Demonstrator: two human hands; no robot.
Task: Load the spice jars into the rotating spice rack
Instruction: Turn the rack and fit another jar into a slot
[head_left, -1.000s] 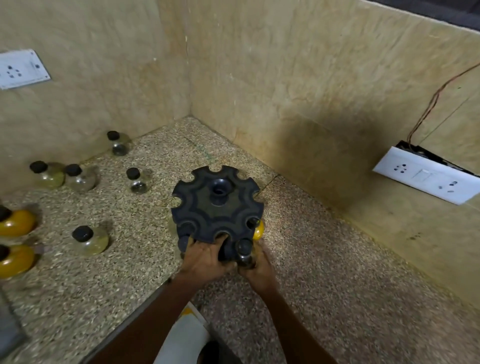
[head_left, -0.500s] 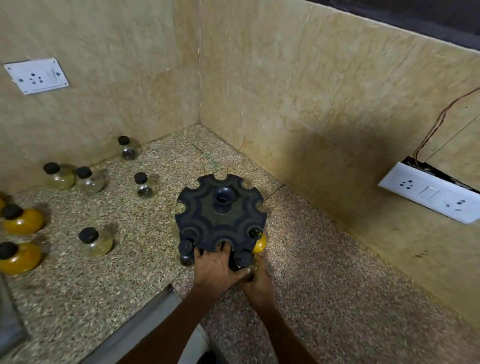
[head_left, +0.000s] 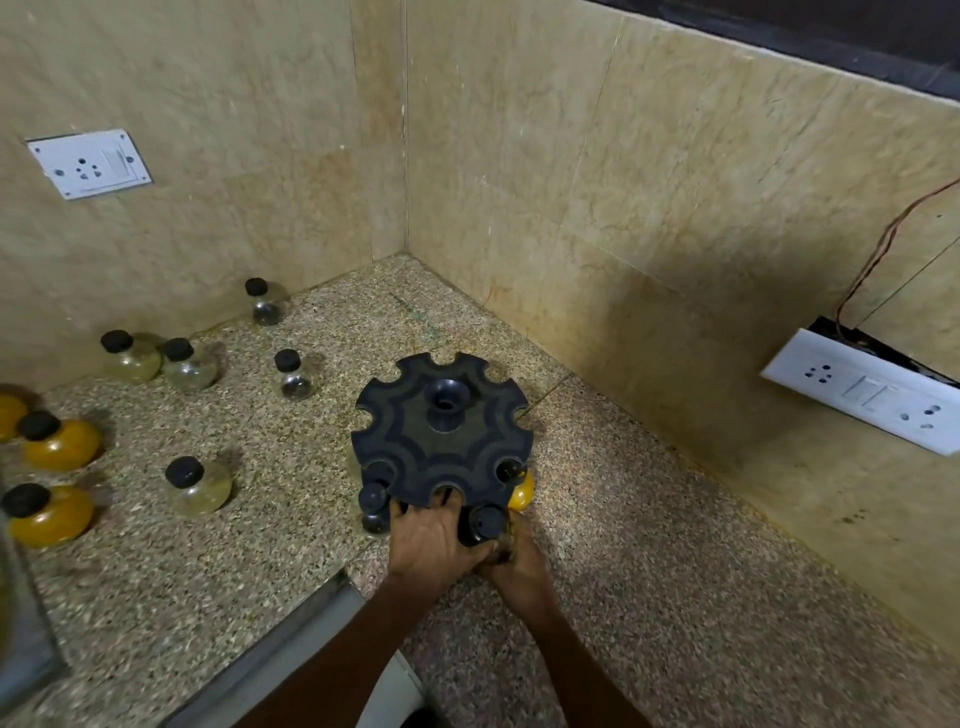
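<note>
A black rotating spice rack (head_left: 441, 441) with notched slots stands on the speckled counter near the wall corner. My left hand (head_left: 431, 535) grips its near edge. My right hand (head_left: 511, 558) holds a black-capped jar (head_left: 485, 522) at the near slot. A yellow-filled jar (head_left: 521, 491) sits in the right slot and a dark jar (head_left: 374, 501) in the left one. Loose jars lie to the left: a clear one (head_left: 200, 486), two yellow ones (head_left: 60, 441) (head_left: 47, 514), and several clear ones farther back (head_left: 293, 374).
Tiled walls close the counter at the back and right, with a socket plate (head_left: 88, 163) on the left wall and a loose switch plate with wires (head_left: 862, 395) on the right wall. A metal sink rim (head_left: 291, 644) runs along the near edge.
The camera view has shifted slightly upward and back. Both hands stay at the rack's near edge, with the right hand still holding the jar there.
</note>
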